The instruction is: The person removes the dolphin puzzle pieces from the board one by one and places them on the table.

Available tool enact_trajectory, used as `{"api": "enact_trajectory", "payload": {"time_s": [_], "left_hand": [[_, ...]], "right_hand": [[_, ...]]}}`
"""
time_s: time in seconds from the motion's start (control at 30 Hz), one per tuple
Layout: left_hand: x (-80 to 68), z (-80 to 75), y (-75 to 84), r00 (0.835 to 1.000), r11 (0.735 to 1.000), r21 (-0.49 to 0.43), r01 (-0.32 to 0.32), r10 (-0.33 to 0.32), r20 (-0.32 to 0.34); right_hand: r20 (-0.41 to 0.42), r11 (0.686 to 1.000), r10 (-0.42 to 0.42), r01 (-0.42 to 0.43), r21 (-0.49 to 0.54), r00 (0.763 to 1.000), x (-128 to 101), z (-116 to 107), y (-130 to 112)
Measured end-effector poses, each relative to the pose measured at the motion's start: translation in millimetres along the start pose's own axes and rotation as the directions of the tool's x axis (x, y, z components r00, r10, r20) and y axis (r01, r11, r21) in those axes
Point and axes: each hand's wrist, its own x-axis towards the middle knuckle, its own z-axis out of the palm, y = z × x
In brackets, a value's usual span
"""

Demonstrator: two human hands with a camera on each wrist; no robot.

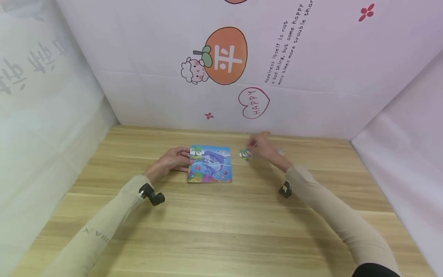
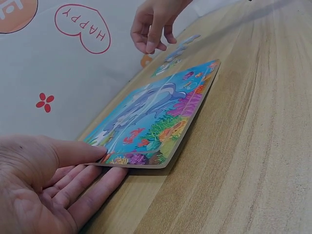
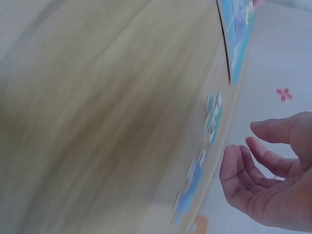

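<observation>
Wooden-grained table (image 1: 221, 231) carrying a flat, rectangular cardboard puzzle board printed with a blue dolphin scene (image 1: 209, 164), set near the far wall covering. The left hand (image 1: 173, 161) rests at the board's left edge; in the left wrist view its fingers (image 2: 83, 187) lie straight along the table under the raised corner while the thumb presses on top, a light pinch that appears to steady the board and tip that edge slightly off the table. The right hand (image 1: 263, 148) hovers just right of the board, above small loose puzzle pieces in blue and green (image 1: 245, 154) lying on the table. Its grip is loosely curled and holds nothing visible in the right wrist view, the fingertips (image 3: 234, 168) near but apart from the pieces (image 3: 213, 117). The right wrist view is blurred.
</observation>
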Motion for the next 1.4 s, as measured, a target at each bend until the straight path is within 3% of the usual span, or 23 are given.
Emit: {"api": "enact_trajectory", "payload": {"time_s": [0.27, 0.6, 1.0, 1.23, 1.4], "left_hand": [[-0.6, -1.2, -2.0, 1.0, 1.0, 0.016, -0.021, 0.021, 0.008], [-0.4, -1.6, -3.3, 0.999, 0.999, 0.013, -0.038, 0.038, 0.004], [-0.8, 2.2, -2.7, 0.999, 1.0, 0.003, -0.031, 0.031, -0.027], [-2.9, 2.0, 0.2, 1.0, 1.0, -0.005, -0.007, 0.007, -0.029], [-2.5, 1.8, 2.0, 1.0, 1.0, 0.002, 0.007, -0.007, -0.018]], "right_hand": [[0.037, 0.998, 0.02, -0.022, 0.06, 0.999, 7, 10, -29], [0.052, 0.991, -0.071, 0.064, 0.119, 0.996, 23, 33, -60], [0.117, 0.991, -0.12, 0.112, 0.074, 0.986, 29, 62, -76], [0.21, 0.983, -0.185, 0.182, 0.035, 0.96, 35, 82, -95], [0.295, 0.982, -0.187, 0.177, 0.06, 0.937, 34, 93, -107]]}}
